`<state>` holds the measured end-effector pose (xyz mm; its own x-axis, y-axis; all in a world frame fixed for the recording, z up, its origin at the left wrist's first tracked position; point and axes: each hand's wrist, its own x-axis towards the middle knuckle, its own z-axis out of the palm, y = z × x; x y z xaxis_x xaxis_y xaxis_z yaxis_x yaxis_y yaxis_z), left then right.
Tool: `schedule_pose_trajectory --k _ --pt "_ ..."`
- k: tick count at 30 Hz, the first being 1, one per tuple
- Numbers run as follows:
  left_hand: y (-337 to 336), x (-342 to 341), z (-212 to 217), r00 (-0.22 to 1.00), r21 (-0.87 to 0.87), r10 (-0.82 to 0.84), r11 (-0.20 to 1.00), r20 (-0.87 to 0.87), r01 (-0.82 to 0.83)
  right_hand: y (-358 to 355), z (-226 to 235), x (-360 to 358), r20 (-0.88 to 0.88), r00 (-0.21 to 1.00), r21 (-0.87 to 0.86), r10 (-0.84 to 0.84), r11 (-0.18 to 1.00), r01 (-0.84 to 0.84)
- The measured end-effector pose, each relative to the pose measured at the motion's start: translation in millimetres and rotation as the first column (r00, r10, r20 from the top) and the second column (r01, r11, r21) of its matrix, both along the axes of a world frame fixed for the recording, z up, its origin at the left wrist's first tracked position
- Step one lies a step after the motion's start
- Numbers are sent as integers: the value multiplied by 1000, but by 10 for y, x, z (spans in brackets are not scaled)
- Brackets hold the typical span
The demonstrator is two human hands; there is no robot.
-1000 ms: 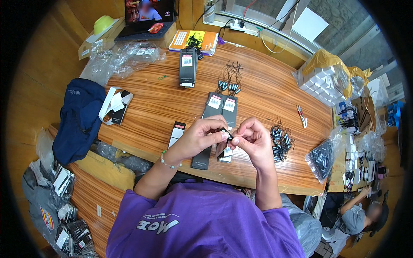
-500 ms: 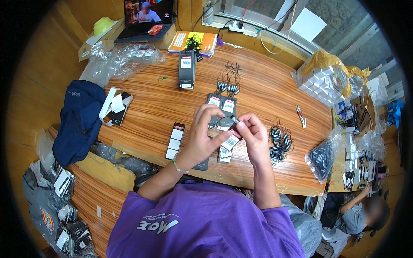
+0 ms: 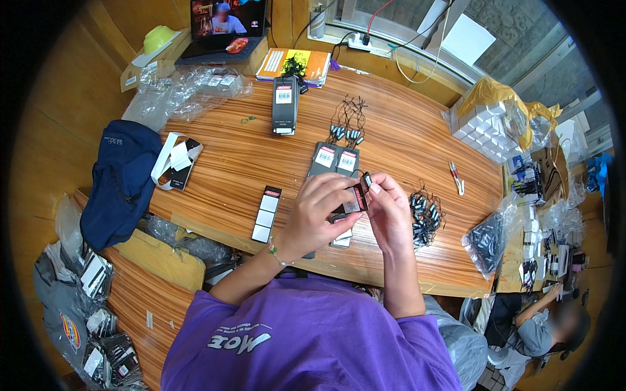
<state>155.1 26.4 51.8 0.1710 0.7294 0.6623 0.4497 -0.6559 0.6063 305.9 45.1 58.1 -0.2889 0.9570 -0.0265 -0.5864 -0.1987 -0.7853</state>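
Over the near middle of the table, my left hand (image 3: pixel 316 214) is closed on a dark hang tag (image 3: pixel 357 199) with a red band and white label. My right hand (image 3: pixel 390 212) pinches a small black string clasp (image 3: pixel 366 179) at the tag's upper end; its thin cord is mostly hidden by my fingers. Just beyond lie two stacks of dark hang tags (image 3: pixel 347 160), side by side. Several corded clasps (image 3: pixel 345 130) are laid out behind them. To the right of my right hand sits a tangled pile of corded clasps (image 3: pixel 427 214). A label strip (image 3: pixel 267 214) lies left of my left hand.
A tall stack of tags (image 3: pixel 284 107) stands farther back. At right are a red-and-white pen (image 3: pixel 456 177), a plastic bag of black pieces (image 3: pixel 488 238) and wrapped white boxes (image 3: pixel 489 127). A navy bag (image 3: pixel 124 182) lies left; a laptop (image 3: pixel 225 29) stands behind. Another person sits at lower right.
My left hand has shifted right, closer to my right hand, and its fingers have folded over the tag. The clasp has moved slightly right with my right fingers.
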Motion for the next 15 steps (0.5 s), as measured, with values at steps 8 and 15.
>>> schedule_pose_trajectory --k 8,15 --pt "-29 -36 -54 974 -229 -93 963 207 140 23 75 -4 -190 970 23 -149 987 157" --pt "21 -18 -19 983 -216 -154 961 104 174 49 -13 5 -263 964 36 -36 998 47"
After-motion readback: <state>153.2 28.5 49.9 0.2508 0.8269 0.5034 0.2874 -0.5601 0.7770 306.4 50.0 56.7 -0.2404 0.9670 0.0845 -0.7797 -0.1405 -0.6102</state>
